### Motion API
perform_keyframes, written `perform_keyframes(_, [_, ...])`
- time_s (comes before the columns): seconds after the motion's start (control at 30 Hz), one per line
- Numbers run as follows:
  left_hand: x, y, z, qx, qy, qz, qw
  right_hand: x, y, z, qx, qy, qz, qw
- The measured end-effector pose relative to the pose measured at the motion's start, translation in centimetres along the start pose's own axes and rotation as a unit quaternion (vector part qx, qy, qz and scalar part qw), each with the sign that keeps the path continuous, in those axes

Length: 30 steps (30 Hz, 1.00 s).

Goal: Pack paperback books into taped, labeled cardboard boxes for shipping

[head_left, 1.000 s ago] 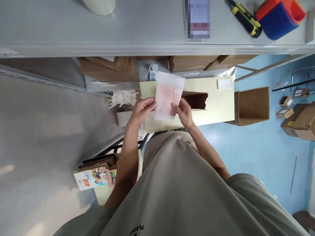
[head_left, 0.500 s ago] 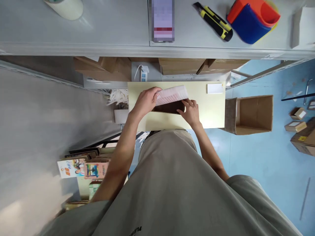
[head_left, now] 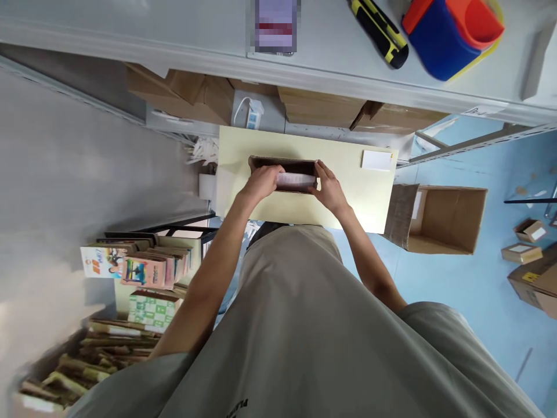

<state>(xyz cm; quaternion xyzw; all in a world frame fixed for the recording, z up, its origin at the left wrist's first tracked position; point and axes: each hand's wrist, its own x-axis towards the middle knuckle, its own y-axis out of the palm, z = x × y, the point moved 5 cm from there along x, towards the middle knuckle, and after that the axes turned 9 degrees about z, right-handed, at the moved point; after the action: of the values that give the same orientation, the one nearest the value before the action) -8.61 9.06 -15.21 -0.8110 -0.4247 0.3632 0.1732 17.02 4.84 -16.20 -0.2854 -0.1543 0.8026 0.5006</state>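
Note:
On the pale yellow board (head_left: 357,194) in front of me stands a narrow open cardboard box (head_left: 289,164), dark inside. A whitish-pink wrapped packet (head_left: 296,180) lies within its walls. My left hand (head_left: 261,184) reaches into the box, its fingers closed on the packet's left end; some fingertips are hidden. At the box's right end, my right hand (head_left: 329,187) grips the wall between thumb and fingers.
A white label stack (head_left: 376,160) lies on the board's right. Beyond are a grey shelf with a phone (head_left: 275,26), a utility knife (head_left: 383,36) and a red-blue holder (head_left: 452,40). An open carton (head_left: 448,220) stands right; books (head_left: 145,270) are at left.
The packet has gone from tilted above the box to down inside it, my left hand lowering with it. My right hand remains at the box's right end. The camera view has shifted slightly.

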Motion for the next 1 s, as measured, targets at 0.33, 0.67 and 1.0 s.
perform_keyframes(0.33, [0.3, 3.3, 0.3, -0.006, -0.048, 0.034, 0.998, -1.6, -0.1, 1.2, -0.035, 0.018, -0.006, 0.999])
perform_keyframes(0.67, [-9.4, -1.6, 3.7, -0.062, -0.055, -0.247, 0.965, -1.8, -1.0, 0.2, -0.029, 0.015, -0.093, 0.995])
perform_keyframes(1.0, [-7.2, 1.0, 3.2, -0.037, 0.076, -0.108, 0.991, -0.6, 0.5, 1.7, 0.000, -0.030, -0.028, 0.999])
